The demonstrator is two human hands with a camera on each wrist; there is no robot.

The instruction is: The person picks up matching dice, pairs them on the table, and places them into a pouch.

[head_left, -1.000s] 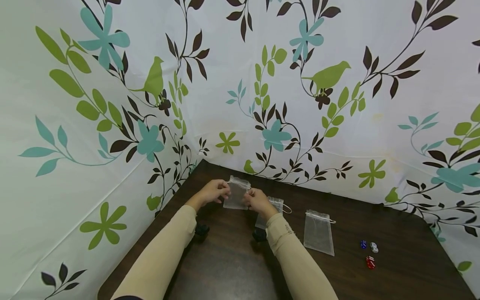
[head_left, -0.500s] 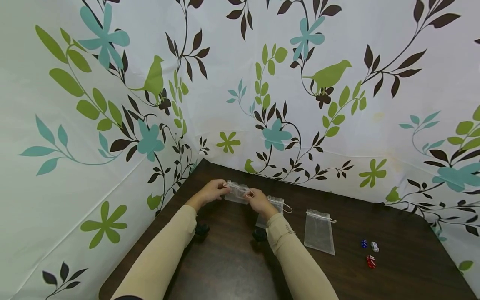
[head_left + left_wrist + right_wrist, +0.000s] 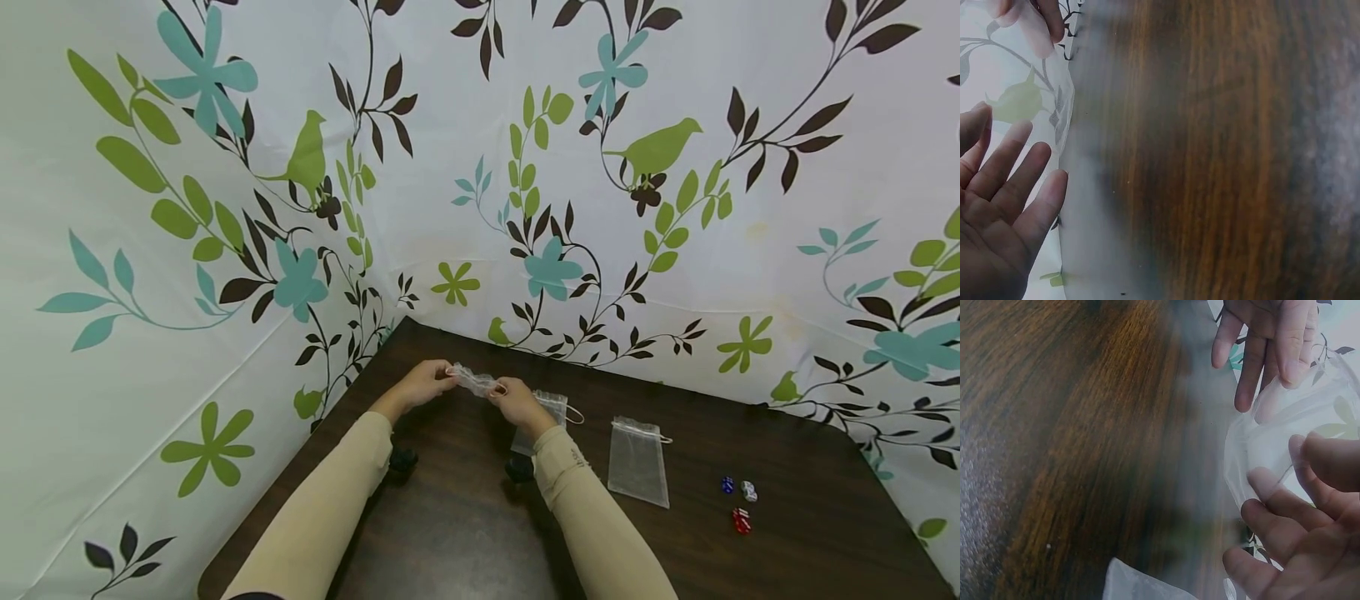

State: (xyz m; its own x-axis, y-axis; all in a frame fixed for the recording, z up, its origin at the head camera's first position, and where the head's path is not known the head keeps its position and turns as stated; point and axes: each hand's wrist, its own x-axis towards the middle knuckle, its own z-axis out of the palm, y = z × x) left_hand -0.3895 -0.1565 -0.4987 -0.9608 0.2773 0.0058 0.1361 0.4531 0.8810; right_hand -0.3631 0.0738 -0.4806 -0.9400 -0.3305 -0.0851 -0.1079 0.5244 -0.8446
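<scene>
A sheer drawstring bag (image 3: 472, 381) is stretched between both hands above the far left part of the table. My left hand (image 3: 422, 385) pinches its left side between thumb and index finger, the other fingers loosely spread in the left wrist view. At the right side, my right hand (image 3: 517, 403) pinches the bag near a loop of its cord. The right wrist view shows the clear bag fabric (image 3: 1250, 447) running between the two hands. Nothing is visible inside it. A second sheer bag (image 3: 553, 407) lies partly hidden behind the right hand.
A third sheer bag (image 3: 637, 463) lies flat to the right on the dark wooden table (image 3: 465, 517). Farther right are small dice: blue (image 3: 727, 484), white (image 3: 748, 491) and red (image 3: 741, 521). A patterned curtain (image 3: 420, 192) hangs along the table's back and left edges.
The bag hung with its full face showing; its lower part has swung up and away, so it now appears as a narrow strip. The hands have hardly moved and keep their hold.
</scene>
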